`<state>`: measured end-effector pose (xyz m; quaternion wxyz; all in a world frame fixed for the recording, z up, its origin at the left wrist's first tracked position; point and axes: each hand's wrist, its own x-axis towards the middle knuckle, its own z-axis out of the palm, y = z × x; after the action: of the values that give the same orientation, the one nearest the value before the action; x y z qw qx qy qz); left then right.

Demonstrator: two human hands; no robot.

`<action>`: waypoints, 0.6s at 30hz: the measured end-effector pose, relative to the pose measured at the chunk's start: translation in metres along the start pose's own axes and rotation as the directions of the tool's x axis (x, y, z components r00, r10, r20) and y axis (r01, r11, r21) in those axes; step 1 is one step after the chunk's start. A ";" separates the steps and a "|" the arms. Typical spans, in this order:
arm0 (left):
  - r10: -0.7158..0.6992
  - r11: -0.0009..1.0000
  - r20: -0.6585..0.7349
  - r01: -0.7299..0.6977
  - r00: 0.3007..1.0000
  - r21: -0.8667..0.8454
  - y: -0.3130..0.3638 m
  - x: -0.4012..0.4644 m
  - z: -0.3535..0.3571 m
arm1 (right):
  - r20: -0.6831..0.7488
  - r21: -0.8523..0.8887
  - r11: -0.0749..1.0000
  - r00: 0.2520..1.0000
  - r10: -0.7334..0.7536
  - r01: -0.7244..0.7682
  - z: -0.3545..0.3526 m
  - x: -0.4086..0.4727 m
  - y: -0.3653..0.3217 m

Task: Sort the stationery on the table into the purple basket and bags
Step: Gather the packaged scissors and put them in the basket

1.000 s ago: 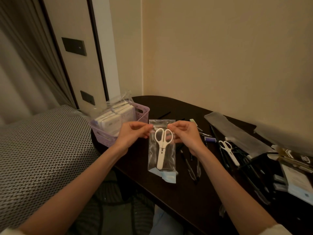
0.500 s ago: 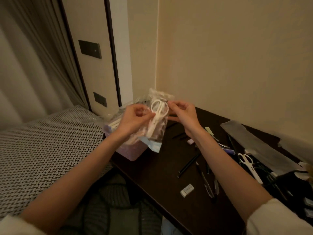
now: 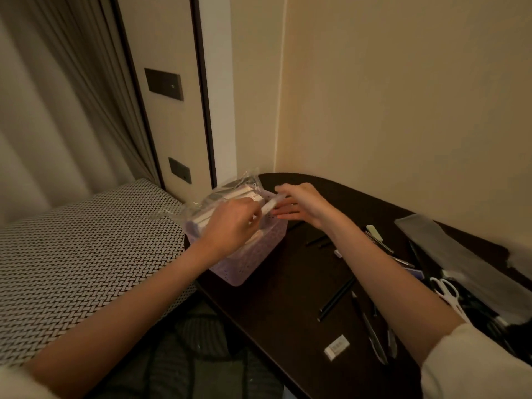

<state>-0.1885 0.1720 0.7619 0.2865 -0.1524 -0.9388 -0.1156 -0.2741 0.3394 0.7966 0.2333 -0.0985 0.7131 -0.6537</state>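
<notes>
As the left hand (image 3: 230, 223) pinches a bagged white item (image 3: 269, 207) over the purple basket (image 3: 259, 254) at centre frame, the right hand (image 3: 299, 204) hovers with fingers spread. Light, slippery film likely handles best gripped at its edge

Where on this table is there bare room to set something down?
Bare dark table lies between the purple basket and the loose black pencil, and behind the right hand toward the wall. Crowded: the right end, round the white scissors and pens.

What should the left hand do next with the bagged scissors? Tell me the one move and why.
Probably lower it and let go. The left hand holds the bagged scissors right over the purple basket, among the packs already there, and the right hand is open beside it, so only the release seems left.
</notes>
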 end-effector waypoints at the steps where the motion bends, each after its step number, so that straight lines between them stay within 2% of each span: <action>1: 0.005 1.000 0.028 -0.005 1.000 -0.004 -0.001 -0.001 0.002 | 0.001 -0.017 1.000 1.000 0.005 -0.005 0.002 0.005 0.003; 4: -0.039 0.991 0.101 0.051 0.994 -0.124 -0.007 -0.006 0.000 | 0.000 -0.075 0.997 1.000 -0.004 0.004 0.007 0.016 0.008; 7: -0.136 0.963 0.083 0.151 0.987 -0.223 -0.016 -0.009 -0.008 | 0.027 -0.124 0.992 0.999 -0.016 0.020 0.011 0.020 0.009; 9: -0.175 0.956 0.100 0.193 0.979 -0.220 -0.022 -0.011 -0.012 | -0.035 -0.306 0.952 0.999 -0.032 0.020 0.011 0.034 0.014; 11: -0.164 0.961 0.163 0.194 0.973 -0.196 -0.024 -0.014 -0.013 | -0.100 -0.498 0.867 0.993 -0.066 0.007 0.012 0.050 0.020; 13: -0.145 0.972 0.254 0.186 0.956 -0.144 -0.024 -0.017 -0.014 | -0.100 -0.572 0.820 0.990 -0.097 0.023 0.017 0.059 0.023; 15: -0.126 0.981 0.310 0.165 0.942 -0.104 -0.023 -0.020 -0.012 | -0.057 -0.619 0.783 0.991 -0.121 0.060 0.024 0.058 0.022; 18: -0.126 0.983 0.383 0.167 0.915 -0.074 -0.022 -0.022 -0.007 | 0.081 -0.714 0.683 0.987 -0.139 0.154 0.030 0.055 0.022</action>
<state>-0.1757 0.1443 0.7520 0.0833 -0.1157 -0.9777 -0.1544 -0.3043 0.2911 0.7633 0.1306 -0.2448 0.8988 -0.3393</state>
